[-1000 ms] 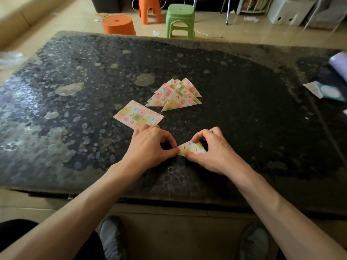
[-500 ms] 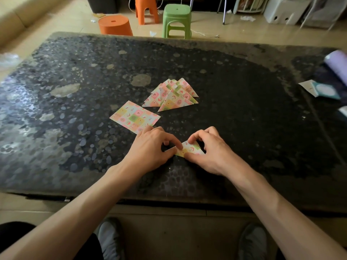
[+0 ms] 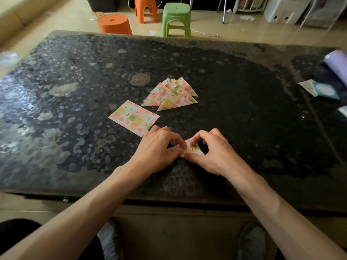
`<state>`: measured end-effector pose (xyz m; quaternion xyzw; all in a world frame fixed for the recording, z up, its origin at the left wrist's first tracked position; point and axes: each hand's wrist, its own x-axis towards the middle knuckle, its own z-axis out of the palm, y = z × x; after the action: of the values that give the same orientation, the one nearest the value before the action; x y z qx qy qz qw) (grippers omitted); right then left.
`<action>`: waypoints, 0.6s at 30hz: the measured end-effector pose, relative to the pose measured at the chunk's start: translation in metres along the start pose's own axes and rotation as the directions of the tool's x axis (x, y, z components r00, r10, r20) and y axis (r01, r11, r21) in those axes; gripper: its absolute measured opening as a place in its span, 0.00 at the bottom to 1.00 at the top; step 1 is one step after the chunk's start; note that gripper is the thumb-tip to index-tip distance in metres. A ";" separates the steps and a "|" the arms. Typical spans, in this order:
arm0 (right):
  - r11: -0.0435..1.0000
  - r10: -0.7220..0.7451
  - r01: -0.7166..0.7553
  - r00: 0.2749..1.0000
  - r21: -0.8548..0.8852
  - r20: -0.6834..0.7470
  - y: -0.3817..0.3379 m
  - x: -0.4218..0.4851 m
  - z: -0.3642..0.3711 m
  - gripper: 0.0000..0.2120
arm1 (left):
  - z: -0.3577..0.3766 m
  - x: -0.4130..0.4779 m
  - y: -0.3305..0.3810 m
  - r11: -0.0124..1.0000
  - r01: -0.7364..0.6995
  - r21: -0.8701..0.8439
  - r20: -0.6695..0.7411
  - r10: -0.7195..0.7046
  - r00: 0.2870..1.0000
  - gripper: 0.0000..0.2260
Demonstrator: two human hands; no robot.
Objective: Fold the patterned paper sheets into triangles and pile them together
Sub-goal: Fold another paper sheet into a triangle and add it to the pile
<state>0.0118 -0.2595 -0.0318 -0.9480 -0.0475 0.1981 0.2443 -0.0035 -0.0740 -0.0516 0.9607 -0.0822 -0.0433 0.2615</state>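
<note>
Both hands pinch one small folded paper (image 3: 191, 148) between them, the left hand (image 3: 159, 147) gripping its left end and the right hand (image 3: 212, 151) its right, so its long edge runs side to side. The pile of triangles (image 3: 172, 94) lies straight ahead of the hands, slightly nearer the left. A flat unfolded sheet (image 3: 133, 118) lies just beyond the left hand's knuckles.

No words, brands or numbers could be read anywhere on the bench (image 3: 244, 113). The flat patterned sheet (image 3: 133, 118) carried only small red chevrons among coloured squares (motifs, not lettering), and the teal-and-white card (image 3: 323, 91) at the right edge was too blurred to read.
</note>
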 end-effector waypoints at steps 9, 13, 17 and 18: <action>0.997 0.058 -0.059 0.998 -0.041 -0.018 0.005 -0.001 -0.006 0.24 | -0.003 0.001 0.003 0.999 0.002 -0.035 0.059 0.000 0.998 0.08; 0.999 0.050 -0.050 0.999 -0.018 -0.005 0.007 -0.001 -0.007 0.23 | -0.003 0.000 0.002 0.999 0.004 -0.047 0.061 -0.001 0.998 0.08; 0.999 0.035 -0.035 0.999 0.015 0.035 0.012 0.000 -0.012 0.19 | -0.003 0.001 0.002 0.999 0.000 -0.042 0.066 0.003 0.998 0.07; 0.999 0.030 -0.031 0.999 0.014 0.036 0.012 0.000 -0.011 0.19 | -0.003 0.002 0.002 0.999 0.003 -0.038 0.070 -0.001 0.998 0.07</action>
<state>0.0159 -0.2753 -0.0291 -0.9431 -0.0360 0.2193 0.2473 -0.0015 -0.0742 -0.0479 0.9535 -0.0896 -0.0788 0.2769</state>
